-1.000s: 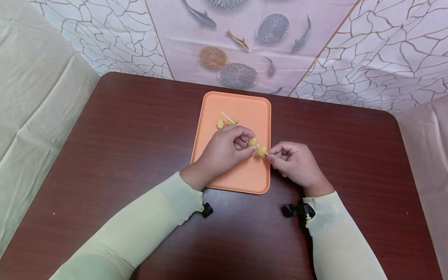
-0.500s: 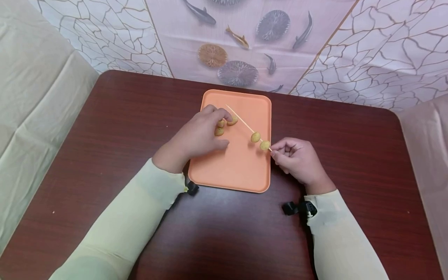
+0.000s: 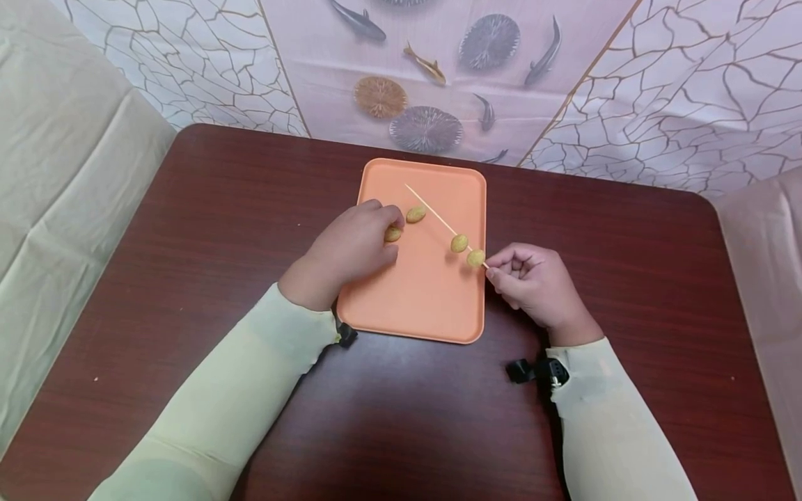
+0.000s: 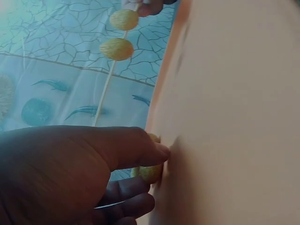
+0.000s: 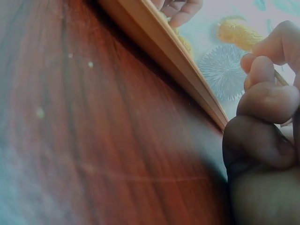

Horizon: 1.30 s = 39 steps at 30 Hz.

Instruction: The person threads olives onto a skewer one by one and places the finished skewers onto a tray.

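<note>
Orange tray (image 3: pixel 426 306): lying flat on the tabletop (image 3: pixel 401 417), reaching under both the stick and the loose pieces.
Stick (image 3: pixel 431 210): slanting above the tray, pointing a bare tip toward the far left.
Upper ball (image 3: pixel 459 243) and lower ball (image 3: pixel 475 258): sitting threaded near the stick's held end, standing slightly apart.
Right hand (image 3: pixel 532 282): pinching the stick's end between thumb and curled fingers, just beyond the tray's right rim.
Left hand (image 3: pixel 347 247): curling fingers and thumb round a gripped ball (image 3: pixel 392 234) over the tray's left side, partly hiding it; leaving contact with the tray hard to tell.
Loose ball (image 3: pixel 416 213): lying on the tray just left of the stick, apparently waiting for a later turn.
Threading: seemingly picking up another ball, with two already on the stick.
Bare tip: likely calling for lifting the gripped ball across, lining up its middle, then pushing it down toward the threaded pair, while holding the stick firm and keeping fingers clear of the point.
</note>
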{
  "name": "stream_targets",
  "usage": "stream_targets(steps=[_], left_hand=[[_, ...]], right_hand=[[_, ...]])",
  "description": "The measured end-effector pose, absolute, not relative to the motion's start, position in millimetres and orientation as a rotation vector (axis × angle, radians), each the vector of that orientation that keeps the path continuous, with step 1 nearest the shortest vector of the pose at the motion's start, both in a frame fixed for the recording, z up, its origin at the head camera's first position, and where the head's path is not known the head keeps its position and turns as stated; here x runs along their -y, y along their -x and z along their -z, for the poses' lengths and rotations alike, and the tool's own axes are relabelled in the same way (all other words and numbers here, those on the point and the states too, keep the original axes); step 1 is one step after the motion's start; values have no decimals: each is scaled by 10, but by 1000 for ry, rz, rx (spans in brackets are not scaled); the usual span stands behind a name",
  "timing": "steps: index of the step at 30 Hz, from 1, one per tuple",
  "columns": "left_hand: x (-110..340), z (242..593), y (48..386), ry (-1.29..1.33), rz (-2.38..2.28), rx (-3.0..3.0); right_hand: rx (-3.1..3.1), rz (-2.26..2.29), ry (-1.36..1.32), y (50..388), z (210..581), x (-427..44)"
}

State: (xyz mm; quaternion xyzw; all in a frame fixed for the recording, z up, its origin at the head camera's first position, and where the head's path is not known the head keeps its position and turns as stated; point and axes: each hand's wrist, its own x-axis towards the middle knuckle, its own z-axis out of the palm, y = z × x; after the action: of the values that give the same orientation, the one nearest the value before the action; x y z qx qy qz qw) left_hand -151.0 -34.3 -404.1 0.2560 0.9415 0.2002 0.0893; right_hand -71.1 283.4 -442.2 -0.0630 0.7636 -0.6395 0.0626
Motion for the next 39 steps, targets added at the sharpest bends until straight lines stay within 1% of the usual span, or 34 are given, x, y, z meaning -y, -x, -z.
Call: stream_targets(steps=[9,13,19,29,39], left_hand=[[325,4051,1510,-709,-604,-2821],[337,4049,1508,-661,-692,-2809],[369,4065,1523,-547,-1064,-2765],[426,4163,1672,-193,-1693,-2517],[431,4246,1700,-134,-2012,-2329]], right_hand=[[-2308,1918,207,735,4437,-2828],[-2303,1912,208,739,4444,-2828],[-2329,1870,228,727,4440,-2811],[-2399,1759,266,718,4426,-2801],[-2423,1740,244,711,4436,-2819]])
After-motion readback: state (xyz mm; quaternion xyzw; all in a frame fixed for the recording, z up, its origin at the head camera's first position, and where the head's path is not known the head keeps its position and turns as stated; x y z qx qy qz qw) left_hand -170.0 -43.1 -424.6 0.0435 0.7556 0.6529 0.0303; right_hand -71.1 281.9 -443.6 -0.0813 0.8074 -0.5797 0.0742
